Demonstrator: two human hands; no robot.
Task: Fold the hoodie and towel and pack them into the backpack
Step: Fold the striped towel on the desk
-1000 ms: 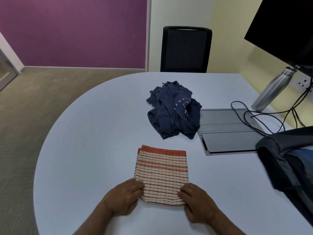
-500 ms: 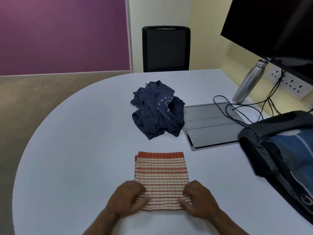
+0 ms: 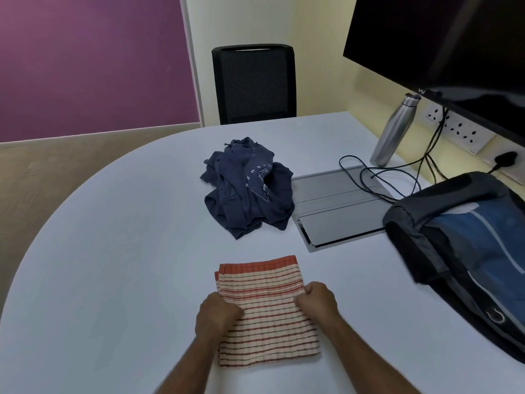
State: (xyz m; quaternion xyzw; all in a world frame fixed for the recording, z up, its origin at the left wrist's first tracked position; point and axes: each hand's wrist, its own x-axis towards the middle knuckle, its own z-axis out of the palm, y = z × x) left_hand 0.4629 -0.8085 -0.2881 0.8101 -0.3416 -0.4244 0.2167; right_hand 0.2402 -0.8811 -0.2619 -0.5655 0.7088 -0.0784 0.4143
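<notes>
Towel (image 3: 264, 314) edges pinched by left hand (image 3: 217, 312) and right hand (image 3: 317, 298), grip fingertips hidden, backpack (image 3: 466, 251) cropped

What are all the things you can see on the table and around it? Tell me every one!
towel: one, cream with red stripes, folded, near table edge
hoodie: one, navy, crumpled heap, table middle
backpack: one, black and blue, lying at the right
table: one, white, rounded
panel: one, grey, flat, beside the hoodie
bottle: one, steel, far right
cables: several, black, by the bottle
screen: one, black, upper right
sockets: one strip, white, on the wall
chair: one, black, behind the table
left hand: grips the towel's left edge
right hand: grips the towel's right edge
</notes>
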